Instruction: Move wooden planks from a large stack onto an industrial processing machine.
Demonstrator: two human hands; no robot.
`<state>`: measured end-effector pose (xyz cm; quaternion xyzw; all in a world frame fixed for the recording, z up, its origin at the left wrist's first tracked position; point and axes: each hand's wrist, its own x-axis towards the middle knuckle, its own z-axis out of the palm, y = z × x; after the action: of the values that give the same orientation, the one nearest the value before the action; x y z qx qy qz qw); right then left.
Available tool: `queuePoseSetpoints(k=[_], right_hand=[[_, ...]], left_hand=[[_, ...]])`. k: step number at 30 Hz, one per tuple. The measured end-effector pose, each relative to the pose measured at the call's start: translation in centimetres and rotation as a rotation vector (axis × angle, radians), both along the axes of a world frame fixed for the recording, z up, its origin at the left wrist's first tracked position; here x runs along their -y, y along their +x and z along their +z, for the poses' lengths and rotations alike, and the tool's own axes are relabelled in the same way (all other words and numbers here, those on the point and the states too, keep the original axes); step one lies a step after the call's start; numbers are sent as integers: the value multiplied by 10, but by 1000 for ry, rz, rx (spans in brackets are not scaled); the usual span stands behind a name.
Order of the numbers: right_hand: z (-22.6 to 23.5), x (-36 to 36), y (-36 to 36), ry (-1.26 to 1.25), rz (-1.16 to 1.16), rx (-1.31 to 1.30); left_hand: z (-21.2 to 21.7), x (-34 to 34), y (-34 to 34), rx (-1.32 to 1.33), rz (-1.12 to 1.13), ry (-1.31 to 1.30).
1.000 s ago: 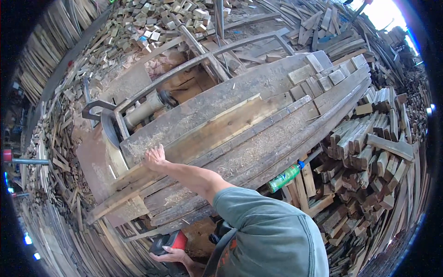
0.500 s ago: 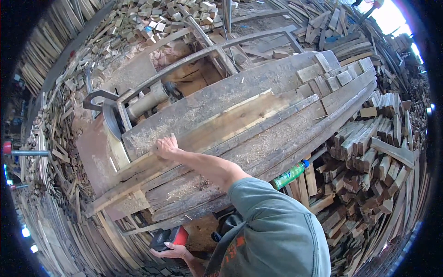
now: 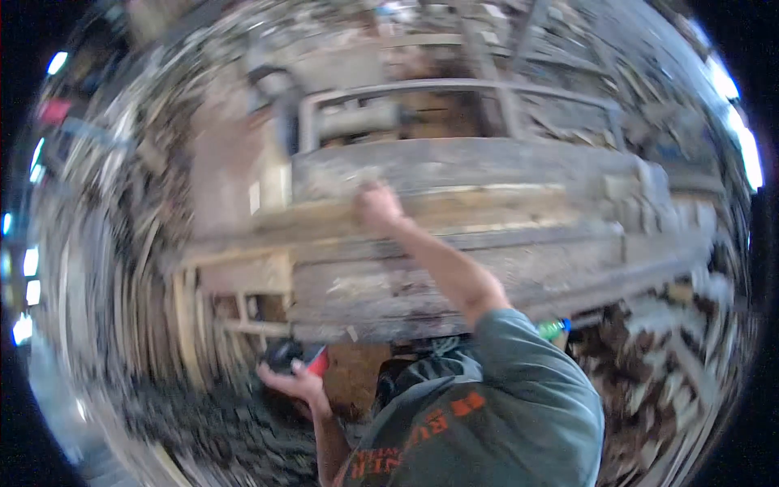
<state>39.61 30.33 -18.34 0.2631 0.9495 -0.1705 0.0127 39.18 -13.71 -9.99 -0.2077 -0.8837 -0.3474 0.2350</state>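
A long wooden board [image 3: 487,207] lies lengthwise on the weathered wooden workbench [image 3: 487,158]. My right hand [image 3: 380,207] is on the board's left part, its fingers curled at the far edge, though motion blurs them. My left hand [image 3: 294,383] is low at the left, below the bench's near edge. Its palm is turned up, with fingers stretched and apart, beside a black and red box-like thing [image 3: 316,363]. Whether it touches that box I cannot tell. Beyond the board's left end stands a round saw blade [image 3: 288,122], badly blurred.
A metal frame [image 3: 454,84] with a cylindrical motor [image 3: 359,119] runs along the bench's far side. Short wood blocks [image 3: 641,207] sit at its right end. A green bottle [image 3: 552,328] lies by my right sleeve. Stacked timber [image 3: 657,390] and wood scraps surround the bench.
The whole view has swung, so the bench now lies more level and things appear farther right. My right hand stays on the board; my left hand stays near the black and red box.
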Motion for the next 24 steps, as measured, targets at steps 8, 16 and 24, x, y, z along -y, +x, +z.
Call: queuePoseSetpoints(k=[8, 16, 24], right_hand=[[10, 4, 20, 71, -201, -413], [7, 0, 33, 231, -36, 15], [19, 10, 32, 37, -188, -70]], left_hand=[[8, -6, -4, 22, -13, -51], [2, -9, -5, -56, -33, -123], [2, 1, -7, -103, 8, -122]])
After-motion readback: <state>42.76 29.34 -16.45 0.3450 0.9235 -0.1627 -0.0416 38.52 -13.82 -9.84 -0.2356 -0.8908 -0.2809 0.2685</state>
